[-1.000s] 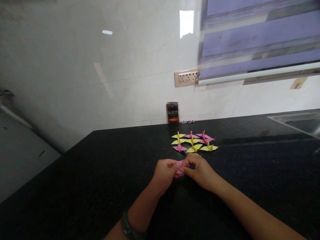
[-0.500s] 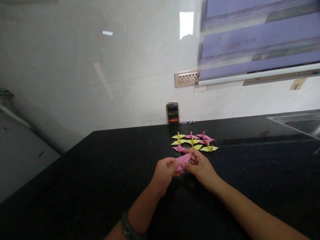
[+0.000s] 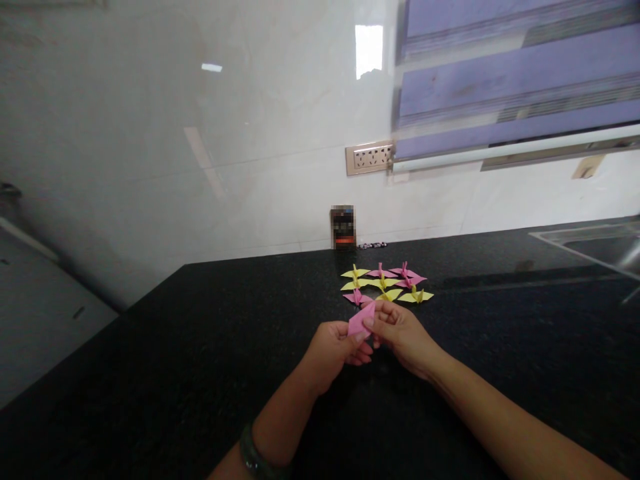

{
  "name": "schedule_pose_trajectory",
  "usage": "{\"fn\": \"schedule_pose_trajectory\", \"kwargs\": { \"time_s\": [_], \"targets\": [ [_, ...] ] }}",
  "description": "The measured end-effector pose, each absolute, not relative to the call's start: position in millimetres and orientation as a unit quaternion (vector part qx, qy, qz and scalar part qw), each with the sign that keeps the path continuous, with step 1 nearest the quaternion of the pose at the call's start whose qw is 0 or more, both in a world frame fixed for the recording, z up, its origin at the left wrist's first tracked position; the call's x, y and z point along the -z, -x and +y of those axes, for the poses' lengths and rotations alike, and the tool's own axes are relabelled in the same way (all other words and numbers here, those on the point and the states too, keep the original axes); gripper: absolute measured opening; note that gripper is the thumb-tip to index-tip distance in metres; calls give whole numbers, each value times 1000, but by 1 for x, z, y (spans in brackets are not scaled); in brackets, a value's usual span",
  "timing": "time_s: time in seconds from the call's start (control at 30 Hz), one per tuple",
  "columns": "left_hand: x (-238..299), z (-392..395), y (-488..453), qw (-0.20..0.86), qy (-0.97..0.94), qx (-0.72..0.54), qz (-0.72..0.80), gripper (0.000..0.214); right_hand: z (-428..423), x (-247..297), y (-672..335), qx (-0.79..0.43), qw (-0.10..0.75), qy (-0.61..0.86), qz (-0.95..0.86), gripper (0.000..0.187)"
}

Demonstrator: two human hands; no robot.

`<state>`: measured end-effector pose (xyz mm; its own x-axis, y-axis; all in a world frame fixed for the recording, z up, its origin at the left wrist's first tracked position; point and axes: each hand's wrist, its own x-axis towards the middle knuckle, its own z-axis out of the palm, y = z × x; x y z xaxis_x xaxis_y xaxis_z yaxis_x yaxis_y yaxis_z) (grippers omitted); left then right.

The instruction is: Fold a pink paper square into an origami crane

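Note:
A piece of pink origami paper (image 3: 361, 321), folded into a small diamond-like shape, is held above the dark counter. My left hand (image 3: 336, 348) pinches its lower left part between thumb and fingers. On the right side my right hand (image 3: 397, 328) grips it, thumb lying on the front face. The fingers behind the paper are partly hidden. Just beyond my hands stand several folded paper cranes in rows, among them a yellow crane (image 3: 416, 296) at the right and a pink crane (image 3: 356, 296) at the near left.
The black counter (image 3: 225, 347) meets a pale tiled wall. Against the wall stands a small blurred dark box (image 3: 343, 228), with a beaded strand (image 3: 373, 245) beside it. A metal sink (image 3: 590, 237) is at the right, and a socket panel (image 3: 369, 159) is on the wall.
The pink paper has turned in my hands: its front centre crease no longer shows, and a plainer face is towards me. My left fingers have shifted slightly lower on it.

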<state>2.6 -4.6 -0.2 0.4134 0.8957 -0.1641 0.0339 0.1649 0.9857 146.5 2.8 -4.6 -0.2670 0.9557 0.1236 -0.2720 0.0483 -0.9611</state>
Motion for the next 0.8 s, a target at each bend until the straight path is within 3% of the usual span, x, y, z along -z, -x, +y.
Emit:
{"fn": "schedule_pose_trajectory", "kwargs": {
  "time_s": [0.43, 0.67, 0.8],
  "targets": [
    [2, -3, -8, 562, -585, -358, 463, 28, 3, 10, -148, -484, 461, 445, -596, 20],
    [0, -7, -7, 559, -606, -368, 430, 28, -3, 5, -143, -557, 490, 412, -530, 22],
    [3, -7, -7, 502, -630, -386, 449, 26, 0, 8, -144, -583, 507, 402, -492, 22]
  ]
}}
